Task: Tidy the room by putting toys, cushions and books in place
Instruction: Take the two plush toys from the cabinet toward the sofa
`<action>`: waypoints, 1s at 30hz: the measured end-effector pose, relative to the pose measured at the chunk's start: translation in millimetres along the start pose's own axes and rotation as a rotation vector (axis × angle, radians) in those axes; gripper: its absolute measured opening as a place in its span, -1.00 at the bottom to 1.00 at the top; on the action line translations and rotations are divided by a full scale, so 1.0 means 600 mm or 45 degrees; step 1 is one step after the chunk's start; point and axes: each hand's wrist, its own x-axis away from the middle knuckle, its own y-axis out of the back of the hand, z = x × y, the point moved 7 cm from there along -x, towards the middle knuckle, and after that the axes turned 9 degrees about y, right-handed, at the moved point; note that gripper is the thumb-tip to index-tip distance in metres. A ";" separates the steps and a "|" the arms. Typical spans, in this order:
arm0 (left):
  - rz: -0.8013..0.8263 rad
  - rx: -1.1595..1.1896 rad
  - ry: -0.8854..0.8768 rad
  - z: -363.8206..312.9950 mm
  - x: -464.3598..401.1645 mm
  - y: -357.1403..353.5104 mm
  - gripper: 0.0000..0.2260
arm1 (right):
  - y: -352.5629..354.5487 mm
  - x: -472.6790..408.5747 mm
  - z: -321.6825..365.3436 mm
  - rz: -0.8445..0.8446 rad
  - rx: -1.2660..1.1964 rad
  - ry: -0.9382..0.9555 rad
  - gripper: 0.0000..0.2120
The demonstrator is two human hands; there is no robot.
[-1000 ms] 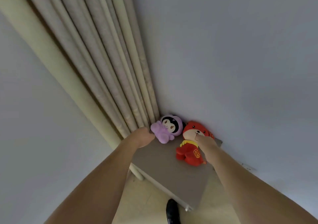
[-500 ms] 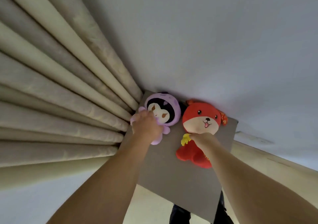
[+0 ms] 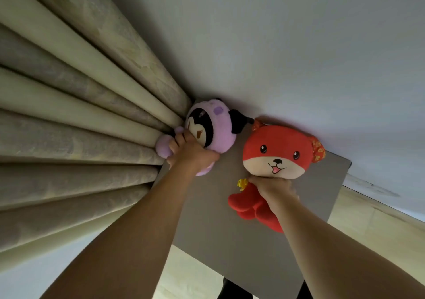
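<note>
Two plush toys sit on a grey cabinet top (image 3: 230,241) against the white wall. The purple plush (image 3: 216,128) with a black-and-cream face leans into the corner by the curtain; my left hand (image 3: 190,153) grips its body below the face, fingers curled round its arm. To its right sits the red plush (image 3: 279,151), with a cream muzzle and patterned ears. Just under its chin, my right hand (image 3: 273,187) grips the red plush's body, hiding most of the torso.
Beige pleated curtains (image 3: 80,126) fill the left side and touch the purple plush. The white wall (image 3: 299,45) rises behind both toys. Pale wooden floor (image 3: 379,225) shows to the right of and below the cabinet, with my dark shoes (image 3: 234,290) at the cabinet's front edge.
The view has closed in on the cabinet. Both toys now sit further back against the wall, the purple one turned towards the curtain. Both hands keep their grips.
</note>
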 end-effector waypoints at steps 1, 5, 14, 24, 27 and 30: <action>0.026 0.007 0.017 0.005 -0.009 0.000 0.09 | 0.007 0.012 0.008 0.041 0.001 -0.011 -0.36; 0.116 0.059 0.100 0.028 -0.041 0.011 0.08 | 0.006 0.014 0.021 0.101 0.031 -0.042 -0.48; -0.163 0.150 0.067 0.011 0.006 -0.017 0.00 | -0.018 0.015 0.019 0.502 0.138 0.005 -0.63; -0.187 0.476 0.561 0.147 0.348 -0.047 -0.08 | 0.110 0.121 -0.075 0.188 0.067 0.487 -0.55; -0.325 0.599 0.666 0.212 0.484 -0.016 -0.09 | 0.134 0.254 -0.098 0.381 -0.025 0.638 -0.78; -0.384 0.722 0.771 0.273 0.612 -0.006 -0.22 | 0.142 0.352 -0.143 0.490 0.006 0.834 -0.77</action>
